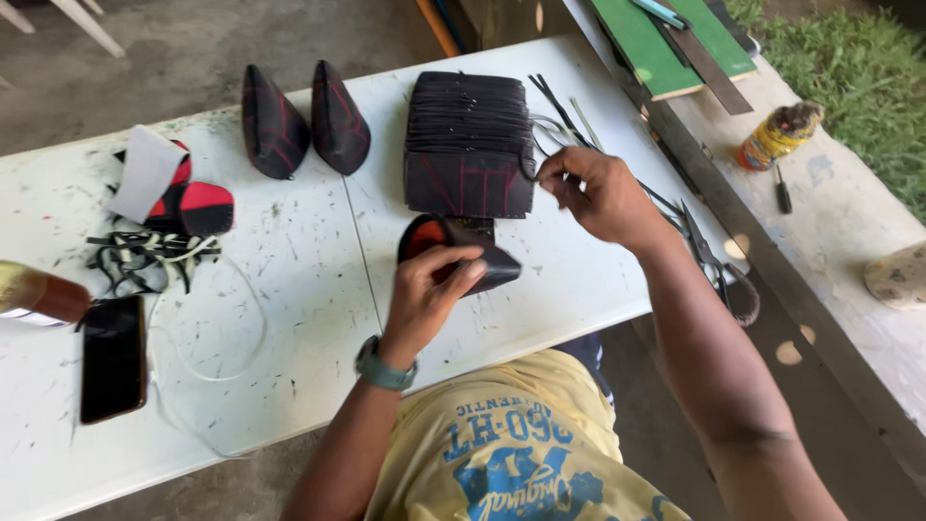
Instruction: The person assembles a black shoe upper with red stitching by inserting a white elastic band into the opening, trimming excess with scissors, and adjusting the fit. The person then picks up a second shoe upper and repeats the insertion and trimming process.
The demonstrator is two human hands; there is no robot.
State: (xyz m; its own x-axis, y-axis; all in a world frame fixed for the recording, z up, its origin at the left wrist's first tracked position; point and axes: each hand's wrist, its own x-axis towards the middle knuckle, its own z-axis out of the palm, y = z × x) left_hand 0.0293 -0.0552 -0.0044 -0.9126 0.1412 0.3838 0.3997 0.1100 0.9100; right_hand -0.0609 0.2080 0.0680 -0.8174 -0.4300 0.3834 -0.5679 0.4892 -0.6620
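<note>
The person's left hand grips a curved black leather piece with a red-orange lining near the front edge of the white folding bench, fingers wrapped over its top and thumb tucked beneath. The right hand hovers just past the right side of a tall stack of black leather pieces marked with red lines, its fingertips pinched on a thin black strip that loops off the stack's edge.

The strip looks slight, so a hard tug could snap it or drag the top pieces off the stack, which sits near the bench's back edge. The curved piece is held by one hand only; if the grip loosens it may spring open and flatten on the bench. Dark scissors lie close under the right forearm at the bench's right edge, and a sweep of the arm could knock them off. At the left edge, a black phone lies beside a tangle of black and white laces, well apart from the hands.
</note>
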